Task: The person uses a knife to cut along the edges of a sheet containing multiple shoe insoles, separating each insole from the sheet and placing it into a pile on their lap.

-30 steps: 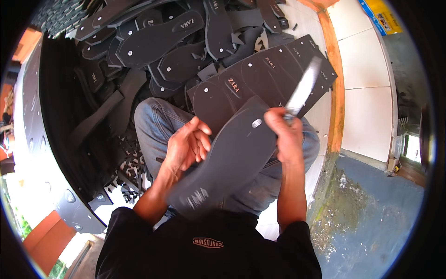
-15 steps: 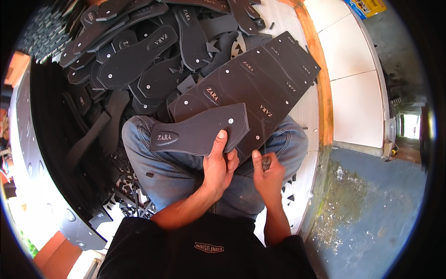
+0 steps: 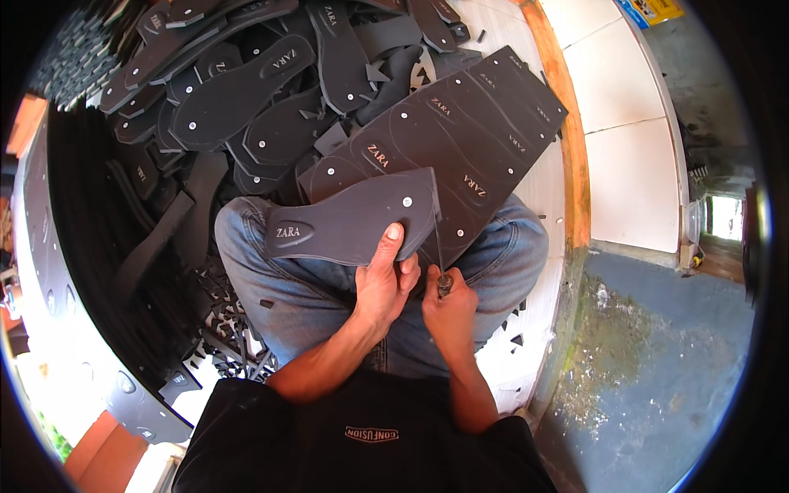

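My left hand [image 3: 385, 283] grips a black foam sandal sole [image 3: 341, 218] at its lower edge, thumb on top near a small white dot. The sole lies level above my lap, its rounded heel end to the left and its wide toe end to the right. In my closed right hand [image 3: 450, 316] is a knife [image 3: 445, 285], its thin blade pointing away from me along the sole's right edge. Whether the blade touches the foam I cannot tell. Beneath the sole, a large black foam sheet [image 3: 493, 123] with pressed sole outlines rests slanting across my knees.
A heap of black soles [image 3: 238, 94] lies beyond my knees. Foam offcuts [image 3: 226, 329] litter the floor at my left, beside a tall black stack [image 3: 90, 238]. A wooden edging strip [image 3: 575, 172] runs at the right, with white tiles [image 3: 629, 164] past it.
My right hand has moved left with the knife, bringing the blade alongside the sole's toe edge. A corner there now looks trimmed rounder. The sole has shifted slightly away from me.
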### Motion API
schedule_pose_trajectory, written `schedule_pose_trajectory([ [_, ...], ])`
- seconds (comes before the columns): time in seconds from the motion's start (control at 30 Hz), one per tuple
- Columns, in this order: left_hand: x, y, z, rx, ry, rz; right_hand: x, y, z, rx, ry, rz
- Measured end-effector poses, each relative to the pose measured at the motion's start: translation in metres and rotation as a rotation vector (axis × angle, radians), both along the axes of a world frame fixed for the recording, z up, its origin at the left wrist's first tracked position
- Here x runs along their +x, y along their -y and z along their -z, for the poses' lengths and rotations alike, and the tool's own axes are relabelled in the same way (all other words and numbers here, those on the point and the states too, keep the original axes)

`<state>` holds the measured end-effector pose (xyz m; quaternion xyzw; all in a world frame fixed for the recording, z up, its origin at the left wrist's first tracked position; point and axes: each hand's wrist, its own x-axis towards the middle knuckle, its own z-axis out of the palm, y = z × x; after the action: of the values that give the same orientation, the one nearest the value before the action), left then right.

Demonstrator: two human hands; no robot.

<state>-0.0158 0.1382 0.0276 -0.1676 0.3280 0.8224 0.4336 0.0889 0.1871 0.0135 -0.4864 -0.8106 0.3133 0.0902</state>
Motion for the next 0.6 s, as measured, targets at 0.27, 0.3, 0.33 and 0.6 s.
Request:
schedule_pose_trajectory([
  [0.27, 0.041, 0.052, 0.021, -0.070, -0.050, 0.182, -0.033, -0.033, -0.011, 0.009, -0.154, 0.010],
  [0.3, 0.045, 0.061, 0.021, -0.080, -0.047, 0.193, -0.029, -0.031, -0.010, 0.021, -0.175, -0.008],
  [0.33, 0.040, 0.062, 0.027, -0.078, -0.041, 0.205, -0.023, -0.032, -0.010, 0.034, -0.196, -0.025],
  [0.6, 0.039, 0.061, 0.024, -0.026, 0.036, 0.221, 0.052, -0.003, -0.020, -0.217, 0.019, -0.083],
])
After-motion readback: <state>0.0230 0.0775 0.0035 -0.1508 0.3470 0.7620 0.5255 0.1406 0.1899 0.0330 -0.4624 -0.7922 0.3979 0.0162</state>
